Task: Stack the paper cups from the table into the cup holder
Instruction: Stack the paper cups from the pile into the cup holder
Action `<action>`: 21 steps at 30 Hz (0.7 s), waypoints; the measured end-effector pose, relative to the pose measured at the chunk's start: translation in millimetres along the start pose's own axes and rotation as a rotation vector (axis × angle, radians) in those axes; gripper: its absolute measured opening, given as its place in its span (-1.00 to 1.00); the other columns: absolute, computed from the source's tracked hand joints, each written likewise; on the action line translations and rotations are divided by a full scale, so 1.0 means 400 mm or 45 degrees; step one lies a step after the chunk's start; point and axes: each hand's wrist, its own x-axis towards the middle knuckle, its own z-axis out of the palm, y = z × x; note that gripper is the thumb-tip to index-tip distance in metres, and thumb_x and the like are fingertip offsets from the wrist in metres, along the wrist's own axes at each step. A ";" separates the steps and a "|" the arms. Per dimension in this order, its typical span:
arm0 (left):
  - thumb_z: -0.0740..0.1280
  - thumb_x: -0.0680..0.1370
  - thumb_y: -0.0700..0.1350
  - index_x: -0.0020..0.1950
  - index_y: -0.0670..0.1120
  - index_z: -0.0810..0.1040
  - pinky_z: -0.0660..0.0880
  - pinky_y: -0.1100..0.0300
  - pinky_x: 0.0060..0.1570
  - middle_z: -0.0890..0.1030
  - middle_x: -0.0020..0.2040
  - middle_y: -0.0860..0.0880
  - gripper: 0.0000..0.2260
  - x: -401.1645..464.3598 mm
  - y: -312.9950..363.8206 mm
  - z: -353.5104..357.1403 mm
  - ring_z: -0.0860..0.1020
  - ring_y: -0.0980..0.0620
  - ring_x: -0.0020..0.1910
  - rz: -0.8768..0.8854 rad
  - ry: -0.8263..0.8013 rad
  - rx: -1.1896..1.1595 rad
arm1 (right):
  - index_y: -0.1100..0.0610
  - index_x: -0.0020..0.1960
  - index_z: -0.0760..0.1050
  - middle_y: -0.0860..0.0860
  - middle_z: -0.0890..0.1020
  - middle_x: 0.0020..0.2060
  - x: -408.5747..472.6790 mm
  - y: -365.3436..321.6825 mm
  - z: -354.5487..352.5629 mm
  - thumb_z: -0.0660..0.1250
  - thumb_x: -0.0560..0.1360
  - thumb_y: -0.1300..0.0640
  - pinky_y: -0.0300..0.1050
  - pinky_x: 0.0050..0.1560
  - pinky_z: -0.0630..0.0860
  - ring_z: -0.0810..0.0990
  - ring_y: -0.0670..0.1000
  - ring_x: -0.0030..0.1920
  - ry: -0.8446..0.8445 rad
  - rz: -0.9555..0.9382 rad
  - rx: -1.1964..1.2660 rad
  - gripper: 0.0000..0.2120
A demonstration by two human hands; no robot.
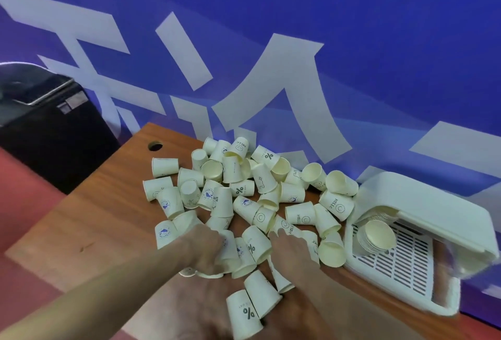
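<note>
Several cream paper cups (244, 190) with printed logos lie heaped on the wooden table (89, 220), most upside down or on their sides. My left hand (203, 250) reaches into the near part of the heap, its fingers curled round an upside-down cup (230, 251). Just to its right, my right hand (291, 254) grips another cup (280, 281) that is mostly hidden beneath it. At the right stands the white cup holder (423, 204), its lid raised over a slotted tray, with a stack of nested cups (375, 236) lying inside.
A blue banner (298, 41) with large white characters rises behind the table. A black cabinet (48, 133) stands at the left beyond the table's edge. The table has a round cable hole (155, 146) near its far left corner. Red floor shows at the left.
</note>
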 end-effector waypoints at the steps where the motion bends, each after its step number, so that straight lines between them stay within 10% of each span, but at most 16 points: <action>1: 0.23 0.50 0.27 -0.37 -0.08 0.20 0.45 0.03 -0.23 0.32 -0.44 -0.05 -0.50 0.002 -0.003 -0.001 0.44 -0.18 -0.35 0.027 -0.005 0.007 | 0.11 0.21 0.42 0.08 0.50 0.04 0.010 -0.004 0.003 0.29 0.50 0.18 -0.08 -0.24 0.28 0.59 0.11 -0.06 -0.012 0.008 0.010 -0.72; 12: 0.28 0.51 0.07 -0.01 -0.24 0.52 0.37 0.05 -0.26 0.32 -0.35 -0.08 -0.65 0.065 -0.030 0.018 0.40 -0.15 -0.30 0.135 -0.061 0.050 | 0.14 0.17 0.50 0.08 0.51 0.14 0.079 -0.010 0.031 0.23 0.53 0.31 -0.07 -0.12 0.29 0.56 0.11 0.11 -0.266 0.000 -0.188 -0.76; 21: 0.22 0.52 0.05 -0.11 -0.18 0.56 0.38 0.09 -0.27 0.60 -0.13 -0.18 -0.70 0.080 -0.059 -0.025 0.50 -0.19 -0.26 0.018 -0.072 -0.010 | 0.17 0.06 0.55 0.10 0.58 0.04 0.100 0.011 -0.004 0.19 0.51 0.37 -0.13 -0.20 0.28 0.61 0.12 0.02 -0.167 0.042 -0.152 -0.76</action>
